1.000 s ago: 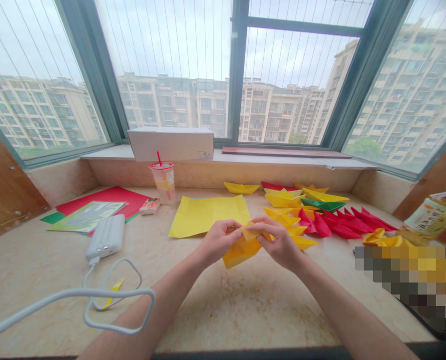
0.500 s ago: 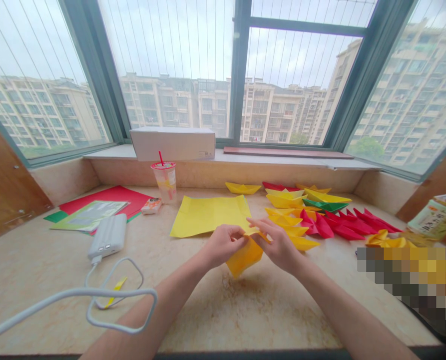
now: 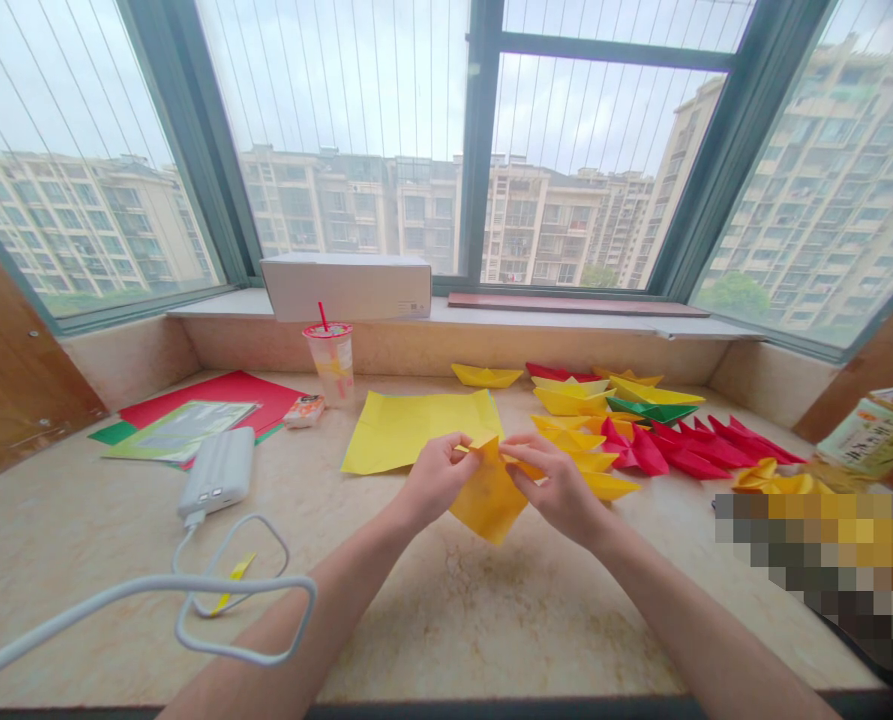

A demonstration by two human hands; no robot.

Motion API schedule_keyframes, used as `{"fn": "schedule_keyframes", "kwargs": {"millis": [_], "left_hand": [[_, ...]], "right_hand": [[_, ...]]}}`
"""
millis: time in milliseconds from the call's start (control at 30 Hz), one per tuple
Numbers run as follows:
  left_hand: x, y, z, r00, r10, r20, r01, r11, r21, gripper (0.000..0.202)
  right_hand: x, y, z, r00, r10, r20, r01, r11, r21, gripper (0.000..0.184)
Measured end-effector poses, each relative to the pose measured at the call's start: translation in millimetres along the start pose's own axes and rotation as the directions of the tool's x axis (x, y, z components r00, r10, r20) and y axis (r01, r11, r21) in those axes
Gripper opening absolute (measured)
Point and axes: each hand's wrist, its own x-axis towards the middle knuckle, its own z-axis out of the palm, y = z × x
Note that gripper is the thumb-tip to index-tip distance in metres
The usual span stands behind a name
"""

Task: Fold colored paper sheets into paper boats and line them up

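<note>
A folded piece of yellow-orange paper [image 3: 489, 503] is held up above the counter between my two hands, a pointed corner at its top. My left hand [image 3: 440, 478] pinches its left edge between thumb and fingers. On the opposite edge, my right hand [image 3: 555, 485] has its fingers closed on the paper too. Behind my hands lies a flat yellow sheet [image 3: 416, 430]. Close to my right hand stand several yellow paper boats [image 3: 609, 487], partly covered by that hand.
Red folded paper boats [image 3: 693, 452] and a green paper boat [image 3: 652, 411] sit at right, near a bottle [image 3: 877, 430]. At left are a power bank [image 3: 217, 470] with a white cable [image 3: 116, 607], coloured sheets [image 3: 213, 395], and a plastic cup [image 3: 332, 365]. A white box [image 3: 347, 288] rests on the sill.
The folded paper has turned in my hands: its top point now stands up between them and its lower corner sits slightly higher. My fingers have shifted along its edges.
</note>
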Motion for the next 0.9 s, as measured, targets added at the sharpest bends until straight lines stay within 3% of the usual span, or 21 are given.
{"fn": "schedule_keyframes", "kwargs": {"millis": [267, 433, 567, 667, 767, 900], "left_hand": [[-1, 3, 1.0, 0.999, 0.018, 0.039, -0.021, 0.998, 0.066, 0.049], [-1, 3, 1.3, 0.998, 0.015, 0.056, -0.014, 1.0, -0.01, 0.053], [1, 4, -0.4, 1.0, 0.005, -0.011, -0.006, 0.99, -0.142, 0.054], [2, 5, -2.1, 0.996, 0.0, -0.093, -0.021, 0.973, -0.229, 0.054], [3, 5, -2.1, 0.993, -0.006, -0.117, -0.028, 0.957, -0.289, 0.057], [2, 5, 0.9, 0.998, -0.001, -0.069, -0.02, 0.954, -0.3, 0.058]], "right_hand": [[-1, -2, -1, 0.997, -0.027, 0.073, 0.029, 0.999, -0.032, 0.035], [0, -7, -1, 1.0, 0.014, -0.014, -0.014, 1.0, 0.007, 0.033], [5, -15, -6, 0.969, 0.227, -0.1, -0.2, 0.954, 0.222, 0.047], [7, -15, -8, 0.93, 0.364, -0.047, -0.3, 0.829, 0.472, 0.058], [7, -11, -4, 0.919, 0.394, 0.028, -0.335, 0.739, 0.585, 0.06], [5, -7, 3, 0.934, 0.347, 0.085, -0.329, 0.743, 0.582, 0.057]]}}
